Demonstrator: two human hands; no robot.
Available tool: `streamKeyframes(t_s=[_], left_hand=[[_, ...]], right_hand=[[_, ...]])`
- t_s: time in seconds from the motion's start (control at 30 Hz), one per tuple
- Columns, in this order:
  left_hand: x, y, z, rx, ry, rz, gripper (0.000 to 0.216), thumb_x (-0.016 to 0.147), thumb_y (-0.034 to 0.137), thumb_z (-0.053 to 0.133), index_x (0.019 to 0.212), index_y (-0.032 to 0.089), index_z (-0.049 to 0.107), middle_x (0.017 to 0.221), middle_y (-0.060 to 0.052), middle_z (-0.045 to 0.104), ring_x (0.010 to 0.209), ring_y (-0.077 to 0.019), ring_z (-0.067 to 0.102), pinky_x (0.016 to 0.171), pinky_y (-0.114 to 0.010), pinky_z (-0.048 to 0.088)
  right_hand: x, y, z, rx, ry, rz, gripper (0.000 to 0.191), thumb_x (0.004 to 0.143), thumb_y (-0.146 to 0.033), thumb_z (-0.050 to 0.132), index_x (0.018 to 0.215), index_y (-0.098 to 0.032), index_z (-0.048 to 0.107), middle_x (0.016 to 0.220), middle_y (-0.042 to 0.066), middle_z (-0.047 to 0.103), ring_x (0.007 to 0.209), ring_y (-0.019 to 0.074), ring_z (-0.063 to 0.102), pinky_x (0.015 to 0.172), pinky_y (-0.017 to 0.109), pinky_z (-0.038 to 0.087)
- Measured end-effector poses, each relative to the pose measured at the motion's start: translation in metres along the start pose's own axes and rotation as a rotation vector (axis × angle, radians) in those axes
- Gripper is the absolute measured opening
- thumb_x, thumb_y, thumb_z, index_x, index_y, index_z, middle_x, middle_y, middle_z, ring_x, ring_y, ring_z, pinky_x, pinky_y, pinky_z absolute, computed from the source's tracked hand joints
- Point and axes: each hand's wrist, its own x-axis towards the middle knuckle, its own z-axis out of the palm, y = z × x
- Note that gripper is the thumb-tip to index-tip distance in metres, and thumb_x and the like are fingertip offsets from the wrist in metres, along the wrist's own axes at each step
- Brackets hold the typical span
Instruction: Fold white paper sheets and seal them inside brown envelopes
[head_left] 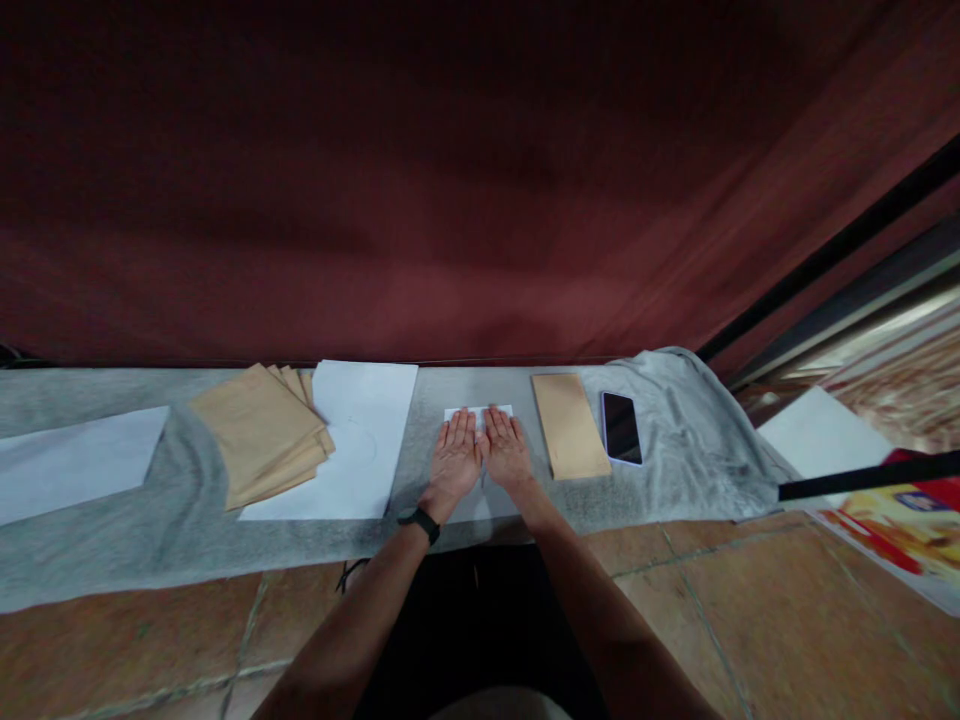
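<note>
A sheet of white paper [486, 503] lies in front of me on the grey cloth [285, 545], partly hidden under both hands. My left hand [456, 455] rests flat on its left half, fingers stretched out and pointing away from me. Beside it, my right hand [504, 447] presses flat on the right half, thumbs close together. Neither hand grips anything. To the right of my right hand lies a brown envelope [571, 425]. On the left, larger white sheets [367, 440] are partly covered by a fanned stack of brown envelopes [259, 430].
A phone [621, 428] with a dark screen lies right of the single envelope. Another white sheet [82, 460] is at the far left. Dark red fabric [450, 200] rises behind the cloth. Tiled floor [712, 600] runs along the front, with a colourful printed package [900, 525] at right.
</note>
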Motion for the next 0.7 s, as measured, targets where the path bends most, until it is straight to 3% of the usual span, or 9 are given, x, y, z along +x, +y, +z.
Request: streamKeyframes(t_s=[0.33,0.57,0.7], left_hand=[[-0.002,-0.02,-0.011,0.05,0.042,-0.122,0.063,0.101,0.036,0.029,0.155,0.004,0.034,0.161,-0.017,0.034,0.153,-0.0275,0.026,0.126,-0.047,0.02],[-0.007,-0.028,-0.018,0.008,0.103,-0.14,0.062,0.102,0.035,0.028,0.154,0.003,0.034,0.16,-0.018,0.037,0.152,-0.0281,0.029,0.125,-0.048,0.022],[-0.033,-0.019,-0.02,-0.02,0.145,-0.115,0.061,0.102,0.034,0.028,0.155,0.005,0.033,0.16,-0.018,0.036,0.151,-0.0293,0.031,0.124,-0.049,0.025]], right_hand=[[-0.002,0.021,0.012,0.003,0.16,0.056,0.057,0.106,-0.04,0.034,0.152,-0.007,0.041,0.154,0.021,0.046,0.143,0.0312,0.043,0.119,0.053,0.031],[0.002,0.017,0.001,-0.001,0.087,0.121,0.057,0.105,-0.038,0.037,0.151,-0.003,0.043,0.155,0.023,0.043,0.144,0.0318,0.042,0.12,0.052,0.031],[-0.023,0.0,-0.011,0.028,0.064,0.084,0.054,0.105,-0.032,0.038,0.152,-0.007,0.042,0.157,0.019,0.042,0.145,0.029,0.042,0.119,0.049,0.034]])
